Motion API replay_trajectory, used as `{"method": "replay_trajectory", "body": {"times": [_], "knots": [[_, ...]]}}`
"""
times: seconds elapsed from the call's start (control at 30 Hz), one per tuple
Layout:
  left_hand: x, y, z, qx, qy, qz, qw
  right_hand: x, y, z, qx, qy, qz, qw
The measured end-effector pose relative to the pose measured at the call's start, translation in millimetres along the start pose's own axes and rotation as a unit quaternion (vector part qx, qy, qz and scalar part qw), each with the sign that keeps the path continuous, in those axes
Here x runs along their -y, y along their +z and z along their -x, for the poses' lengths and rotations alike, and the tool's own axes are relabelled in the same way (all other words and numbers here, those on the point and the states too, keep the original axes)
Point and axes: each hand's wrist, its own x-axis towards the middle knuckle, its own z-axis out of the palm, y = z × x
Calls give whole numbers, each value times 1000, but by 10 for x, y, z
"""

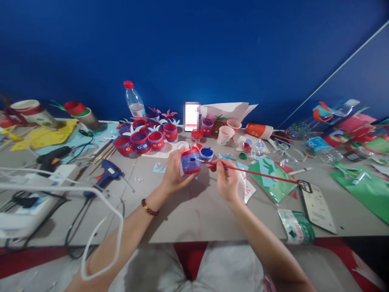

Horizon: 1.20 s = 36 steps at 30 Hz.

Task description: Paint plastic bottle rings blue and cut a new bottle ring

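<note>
My left hand [174, 172] grips a small paper cup [191, 165] painted red at its top and bottom with a blue band around the middle. Between the fingers of my right hand [227, 178] is a long red-handled paintbrush [261, 174], its dark tip at the cup's blue band. Just behind the cup stands an open pot of blue paint [207, 153]. A pot of red paint [197, 135] is a little farther back. Several red and blue cups with paper leaves and eyes [156, 140] stand grouped at the back left.
A blue hot glue gun [108, 174] with cables lies left, near a white power strip [42, 202]. Stacked orange paper cups [258, 131] and plain pink cups [225, 135] are behind. At right lie green paper [270, 178], a phone [319, 207] and a green-white packet [296, 226].
</note>
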Motion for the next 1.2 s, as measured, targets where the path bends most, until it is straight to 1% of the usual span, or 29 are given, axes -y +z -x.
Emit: {"method": "replay_trajectory", "body": {"times": [0.17, 0.27, 0.33, 0.4, 0.53, 0.6, 0.67, 0.73, 0.8, 0.9, 0.97, 1.03, 1.13, 1.2], "knots": [[1, 17, 13, -24, 7, -1, 1000, 13, -17, -13, -21, -10, 29, 999], [8, 22, 11, -40, 10, 0, 999, 7, -40, -22, -34, -30, 59, 997], [13, 25, 4, -48, 14, -1, 999, -13, -57, -16, -33, -51, 89, 994], [19, 29, -4, -54, 20, -8, 998, -38, -66, 5, -17, -79, 127, 989], [29, 39, -13, -57, 15, -19, 998, -68, -55, 68, 54, -158, 175, 970], [28, 44, -13, -46, 0, -24, 999, -62, -40, 89, 79, -207, 174, 959], [28, 53, -11, -32, -11, -27, 999, -43, -25, 97, 90, -249, 163, 951], [34, 70, -7, -25, -9, -26, 999, -15, -15, 95, 99, -266, 148, 947], [52, 90, 2, -26, -4, -27, 999, 19, -7, 87, 109, -256, 130, 952], [90, 106, 26, -17, -20, -32, 999, 61, -1, 66, 108, -233, 99, 961], [114, 99, 45, -12, -38, -15, 999, 62, -9, 43, 79, -237, 82, 965], [130, 85, 64, -26, -66, 16, 997, 20, -32, 14, 38, -238, 76, 967], [137, 64, 79, -27, -120, 46, 991, -114, -79, -21, -4, -192, 88, 977], [134, 56, 79, -26, -147, 60, 987, -212, -100, -27, -17, -162, 90, 982]]}}
